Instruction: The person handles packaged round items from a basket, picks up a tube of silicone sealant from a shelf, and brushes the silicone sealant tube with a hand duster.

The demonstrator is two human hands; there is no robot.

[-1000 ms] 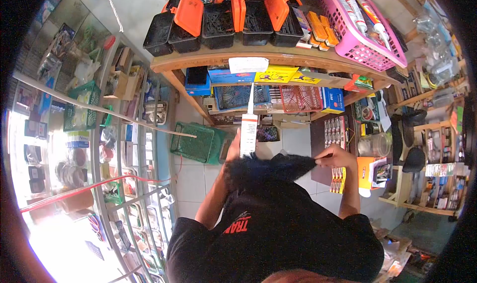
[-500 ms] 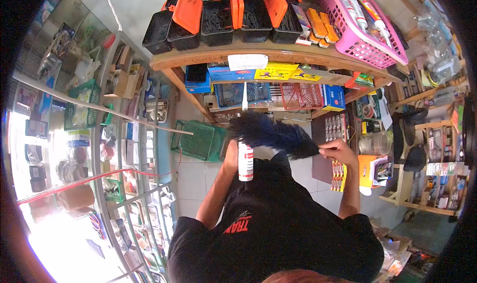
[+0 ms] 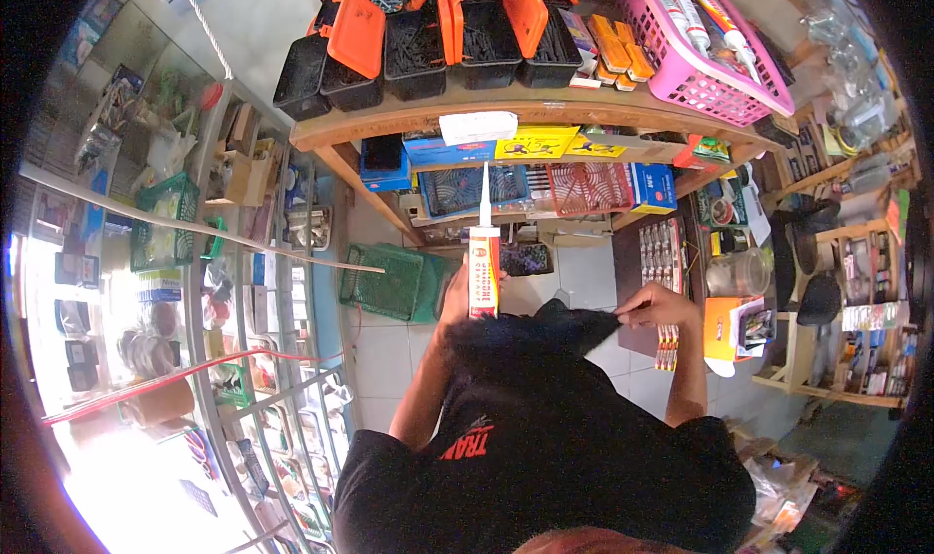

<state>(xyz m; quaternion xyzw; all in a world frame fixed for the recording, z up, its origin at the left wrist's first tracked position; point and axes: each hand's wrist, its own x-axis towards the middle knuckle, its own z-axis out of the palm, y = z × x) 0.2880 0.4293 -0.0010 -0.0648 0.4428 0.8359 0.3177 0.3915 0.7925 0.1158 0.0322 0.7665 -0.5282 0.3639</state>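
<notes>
My left hand (image 3: 454,299) is closed around a white sealant tube (image 3: 483,272) with red and yellow print. The tube stands upright, its long white nozzle pointing away from me. A dark, fluffy feather duster (image 3: 525,338) lies across the tube's lower end and hides it. The thumb and fingers of my right hand (image 3: 664,307) pinch the duster's right end. Against my black shirt, the duster's edges are hard to make out.
Ahead is a wooden shelf (image 3: 545,108) carrying black boxes of screws (image 3: 413,56) with orange lids. A pink basket (image 3: 710,82) there holds more tubes. Green baskets (image 3: 384,280) sit low on the left. Glass shelving lines the left side, with a pale cord (image 3: 282,248) crossing before it.
The duster has swept down the tube, from around its nozzle base to its lower end. The tube's printed front has come into view. My right hand has moved slightly down.
</notes>
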